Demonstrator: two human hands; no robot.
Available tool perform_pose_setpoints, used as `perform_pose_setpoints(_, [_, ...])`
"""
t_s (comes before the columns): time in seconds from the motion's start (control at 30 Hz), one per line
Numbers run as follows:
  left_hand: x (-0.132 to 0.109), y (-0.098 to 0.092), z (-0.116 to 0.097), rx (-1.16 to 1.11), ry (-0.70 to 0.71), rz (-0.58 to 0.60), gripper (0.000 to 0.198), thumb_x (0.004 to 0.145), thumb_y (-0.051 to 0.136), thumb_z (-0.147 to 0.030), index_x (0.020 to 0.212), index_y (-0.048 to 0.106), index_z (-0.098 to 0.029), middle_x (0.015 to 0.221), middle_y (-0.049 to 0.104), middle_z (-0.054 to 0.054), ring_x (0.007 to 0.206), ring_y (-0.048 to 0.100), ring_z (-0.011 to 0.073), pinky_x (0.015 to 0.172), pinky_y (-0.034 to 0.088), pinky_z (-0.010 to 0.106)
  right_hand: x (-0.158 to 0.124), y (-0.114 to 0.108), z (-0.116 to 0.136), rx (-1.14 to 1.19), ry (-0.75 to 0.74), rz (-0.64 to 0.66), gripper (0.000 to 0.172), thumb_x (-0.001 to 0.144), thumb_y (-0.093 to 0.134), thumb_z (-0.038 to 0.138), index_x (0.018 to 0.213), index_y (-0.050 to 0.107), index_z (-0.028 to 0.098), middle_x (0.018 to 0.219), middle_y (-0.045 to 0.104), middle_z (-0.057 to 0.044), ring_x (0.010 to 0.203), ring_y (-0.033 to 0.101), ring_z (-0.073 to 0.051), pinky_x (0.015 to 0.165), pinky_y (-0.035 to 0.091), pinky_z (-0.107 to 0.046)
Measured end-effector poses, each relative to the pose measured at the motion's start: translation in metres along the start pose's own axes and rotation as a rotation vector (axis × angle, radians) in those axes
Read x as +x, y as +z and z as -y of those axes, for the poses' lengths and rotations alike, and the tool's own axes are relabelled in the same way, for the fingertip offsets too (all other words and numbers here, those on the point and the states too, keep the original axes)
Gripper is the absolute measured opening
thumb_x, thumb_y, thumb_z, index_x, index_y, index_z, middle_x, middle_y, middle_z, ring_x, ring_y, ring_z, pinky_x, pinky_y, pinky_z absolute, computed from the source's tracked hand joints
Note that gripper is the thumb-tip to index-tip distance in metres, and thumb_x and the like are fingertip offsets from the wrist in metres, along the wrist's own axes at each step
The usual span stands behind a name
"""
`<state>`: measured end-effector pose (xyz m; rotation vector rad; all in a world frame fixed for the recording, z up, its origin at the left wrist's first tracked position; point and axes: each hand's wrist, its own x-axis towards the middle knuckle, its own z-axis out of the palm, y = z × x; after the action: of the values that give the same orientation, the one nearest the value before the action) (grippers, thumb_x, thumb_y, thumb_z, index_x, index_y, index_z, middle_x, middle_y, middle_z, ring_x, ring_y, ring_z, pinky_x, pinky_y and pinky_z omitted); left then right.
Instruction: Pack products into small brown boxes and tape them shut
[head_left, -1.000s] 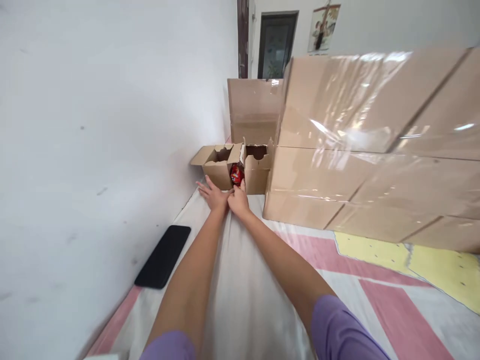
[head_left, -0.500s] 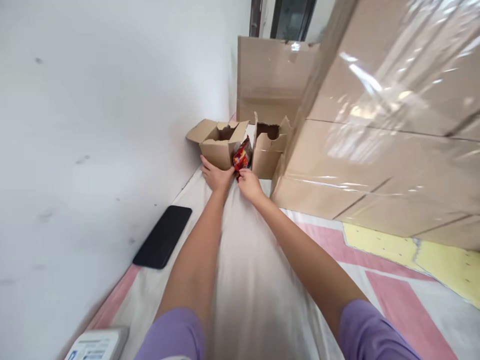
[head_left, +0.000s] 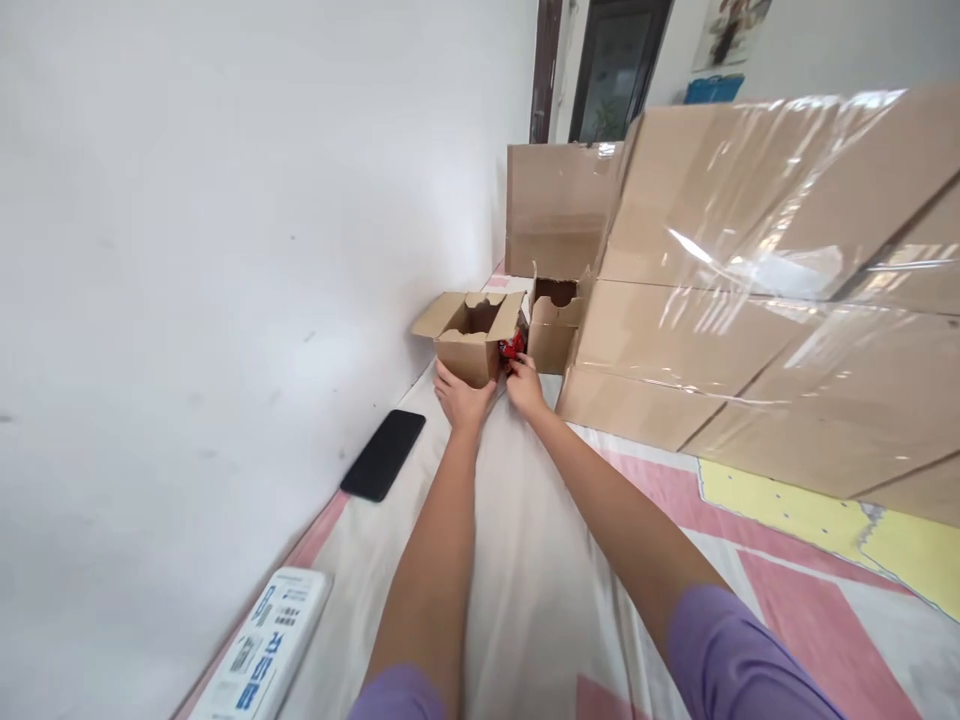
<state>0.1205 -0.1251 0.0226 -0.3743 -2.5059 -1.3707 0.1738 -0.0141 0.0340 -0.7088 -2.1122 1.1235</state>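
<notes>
My left hand (head_left: pixel 463 400) is spread around the near end of a small open cardboard box (head_left: pixel 463 358), thumb and fingers on its sides. The box's top flaps are folded outward. Just right of it, my right hand (head_left: pixel 526 390) pinches the lower end of a shiny red packet (head_left: pixel 513 346). The packet lies between this box and a second small open cardboard box (head_left: pixel 555 345), partly hidden behind a flap. How deep the packet reaches into the gap cannot be seen.
Large cardboard cartons (head_left: pixel 667 330) under clear plastic stand on the right. A white wall (head_left: pixel 225 250) runs along the left. Beside it lie a black phone (head_left: pixel 384 455) and a white printed box (head_left: pixel 262 650). A cardboard panel (head_left: pixel 562 210) rises behind the small boxes.
My view has tilted up and shifted, showing more of the room behind. The left box now covers more of the red packet. Both hands keep their holds.
</notes>
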Motion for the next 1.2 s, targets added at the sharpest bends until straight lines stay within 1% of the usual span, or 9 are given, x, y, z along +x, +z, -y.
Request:
perform_pose_setpoints(0.27, [0.003, 0.001, 0.006, -0.049, -0.018, -0.021, 0.131, 0.064, 0.091, -0.039, 0.161, 0.007, -0.008, 0.142, 0.043, 0.028, 0.138, 0.044, 0.043, 0.118, 0.034, 0.056, 0.001, 0.015, -0.007, 0.074, -0.007, 0.102, 0.049, 0.077, 0.056, 0.022, 0.125, 0.067, 0.013, 0.155, 0.04, -0.015, 0.145, 0.042, -0.029, 0.127, 0.029, -0.037])
perform_pose_setpoints(0.43, [-0.003, -0.011, 0.004, -0.085, -0.008, 0.023, 0.133, 0.063, 0.092, -0.035, 0.161, 0.007, -0.006, 0.148, 0.041, 0.029, 0.144, 0.038, 0.0399, 0.122, 0.03, 0.051, -0.034, -0.01, 0.001, 0.172, 0.03, 0.113, 0.033, 0.081, 0.055, 0.024, 0.107, 0.073, 0.016, 0.141, 0.05, -0.013, 0.137, 0.048, -0.025, 0.124, 0.033, -0.036])
perform_pose_setpoints(0.6, [-0.038, -0.053, 0.008, -0.107, -0.004, 0.075, 0.129, 0.065, 0.091, -0.031, 0.161, 0.008, -0.009, 0.152, 0.039, 0.028, 0.148, 0.036, 0.0372, 0.123, 0.029, 0.05, -0.13, -0.09, 0.009, 0.227, 0.058, 0.151, 0.032, 0.083, 0.057, 0.038, 0.1, 0.075, 0.019, 0.134, 0.055, -0.013, 0.116, 0.061, -0.025, 0.1, 0.053, -0.039])
perform_pose_setpoints(0.77, [-0.082, -0.098, 0.019, -0.134, -0.083, 0.134, 0.137, 0.059, 0.093, -0.028, 0.163, 0.004, -0.014, 0.152, 0.036, 0.027, 0.147, 0.038, 0.0411, 0.122, 0.031, 0.055, -0.258, -0.226, -0.005, 0.151, 0.157, 0.113, 0.032, 0.078, 0.057, 0.046, 0.085, 0.076, 0.02, 0.115, 0.066, -0.011, 0.08, 0.062, -0.019, 0.068, 0.053, -0.035])
perform_pose_setpoints(0.83, [-0.092, -0.107, 0.022, -0.154, -0.089, 0.194, 0.137, 0.059, 0.093, -0.025, 0.163, 0.004, -0.016, 0.155, 0.032, 0.026, 0.15, 0.034, 0.0402, 0.124, 0.029, 0.053, -0.309, -0.287, -0.008, 0.087, 0.216, 0.062, 0.031, 0.077, 0.056, 0.046, 0.08, 0.075, 0.021, 0.112, 0.068, -0.01, 0.081, 0.063, -0.02, 0.069, 0.053, -0.035])
perform_pose_setpoints(0.97, [-0.105, -0.112, 0.022, -0.183, -0.112, 0.225, 0.137, 0.063, 0.092, -0.025, 0.163, 0.0, -0.016, 0.157, 0.029, 0.026, 0.151, 0.031, 0.0406, 0.125, 0.027, 0.055, -0.383, -0.386, 0.007, -0.134, 0.337, -0.044, 0.027, 0.08, 0.057, 0.042, 0.074, 0.075, 0.022, 0.124, 0.07, -0.01, 0.112, 0.065, -0.028, 0.092, 0.052, -0.042])
perform_pose_setpoints(1.03, [-0.116, -0.116, 0.022, -0.203, -0.069, 0.212, 0.137, 0.061, 0.093, -0.024, 0.162, 0.001, -0.016, 0.158, 0.028, 0.025, 0.151, 0.031, 0.04, 0.125, 0.027, 0.055, -0.4, -0.407, 0.022, -0.329, 0.342, -0.108, 0.028, 0.084, 0.056, 0.04, 0.077, 0.075, 0.022, 0.137, 0.065, -0.01, 0.125, 0.062, -0.03, 0.103, 0.049, -0.044])
perform_pose_setpoints(1.1, [-0.127, -0.123, 0.022, -0.237, -0.019, 0.192, 0.136, 0.06, 0.093, -0.023, 0.162, 0.003, -0.014, 0.159, 0.026, 0.024, 0.151, 0.029, 0.0403, 0.125, 0.027, 0.056, -0.404, -0.404, 0.036, -0.501, 0.284, -0.082, 0.029, 0.088, 0.056, 0.043, 0.094, 0.076, 0.023, 0.145, 0.06, -0.012, 0.132, 0.058, -0.03, 0.109, 0.046, -0.044])
perform_pose_setpoints(1.2, [-0.137, -0.132, 0.026, -0.291, 0.028, 0.163, 0.134, 0.058, 0.092, -0.023, 0.162, 0.006, -0.014, 0.16, 0.026, 0.023, 0.152, 0.027, 0.0401, 0.127, 0.025, 0.055, -0.398, -0.367, 0.05, -0.691, 0.188, 0.259, 0.067, 0.081, 0.071, 0.052, 0.14, 0.061, 0.022, 0.156, 0.051, -0.016, 0.145, 0.046, -0.035, 0.114, 0.042, -0.047])
